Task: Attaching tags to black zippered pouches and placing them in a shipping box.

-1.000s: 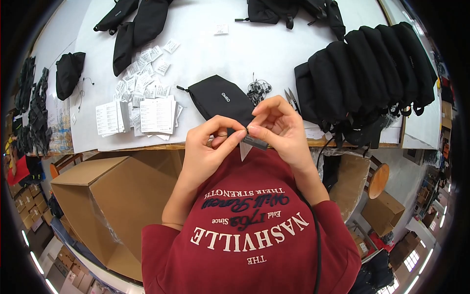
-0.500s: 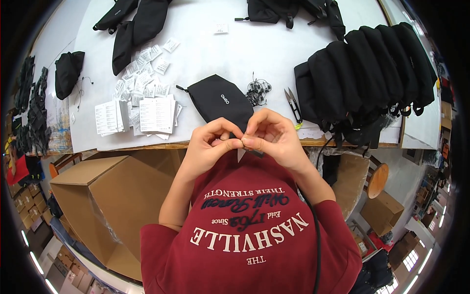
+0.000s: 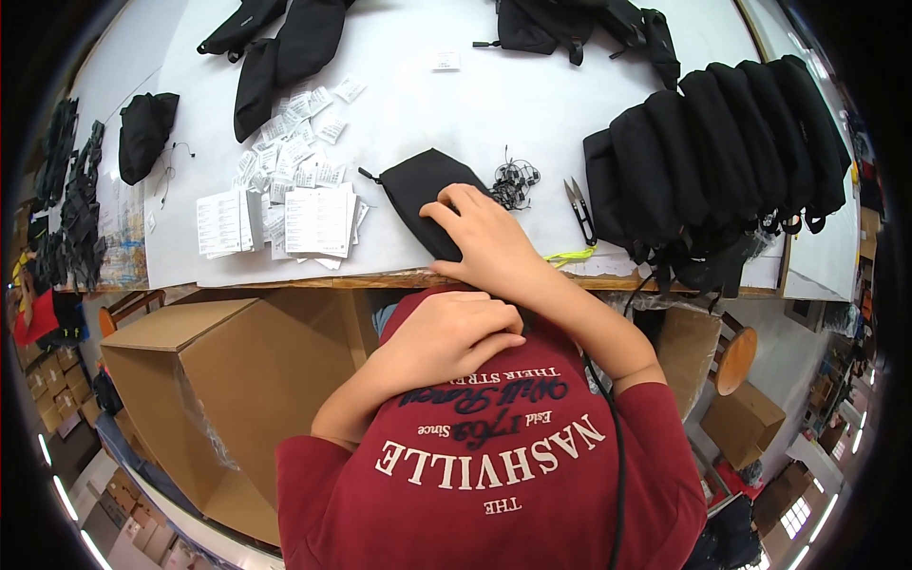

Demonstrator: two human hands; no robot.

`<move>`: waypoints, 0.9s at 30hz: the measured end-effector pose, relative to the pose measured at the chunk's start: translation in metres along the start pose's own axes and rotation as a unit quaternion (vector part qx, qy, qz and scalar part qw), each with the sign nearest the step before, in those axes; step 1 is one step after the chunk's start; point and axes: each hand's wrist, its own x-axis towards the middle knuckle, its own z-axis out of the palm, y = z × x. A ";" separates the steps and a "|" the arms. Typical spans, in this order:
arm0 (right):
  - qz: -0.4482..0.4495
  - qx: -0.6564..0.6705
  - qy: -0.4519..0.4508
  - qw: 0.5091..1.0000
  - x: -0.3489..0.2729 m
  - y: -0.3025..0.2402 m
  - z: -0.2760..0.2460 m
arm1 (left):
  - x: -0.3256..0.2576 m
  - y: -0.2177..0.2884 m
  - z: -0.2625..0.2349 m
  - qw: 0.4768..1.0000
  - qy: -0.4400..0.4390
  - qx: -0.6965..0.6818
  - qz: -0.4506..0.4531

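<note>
A black zip pouch [image 3: 432, 180] lies flat at the table's near edge, its zip pull sticking out to the left. Across its near right part is my right hand [image 3: 484, 237], fingers curved over the fabric and thumb by the near edge, gripping it. My left hand [image 3: 456, 328] is held below the table edge, close to my shirt. Its fingers are curled inward, and whatever is in them is hidden. Just right of the pouch sits a tangle of thin black cords [image 3: 514, 180].
Thread snips [image 3: 579, 211] and a yellow-green strip [image 3: 570, 256] lie to the right, beside a row of stuffed black pouches [image 3: 717, 142]. Stacked printed cards [image 3: 321, 223] and loose white packets [image 3: 294, 147] are on the left. A large cardboard box [image 3: 256, 380] stands below the table.
My hands have parted from their pinch together. The right hand moved forward onto the pouch; the left dropped toward my shirt and curled. The whole view shifted slightly.
</note>
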 end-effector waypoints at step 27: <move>-0.006 0.165 0.095 0.982 -0.038 -0.047 -0.075 | -0.013 -0.023 -0.043 0.897 0.255 0.326 0.157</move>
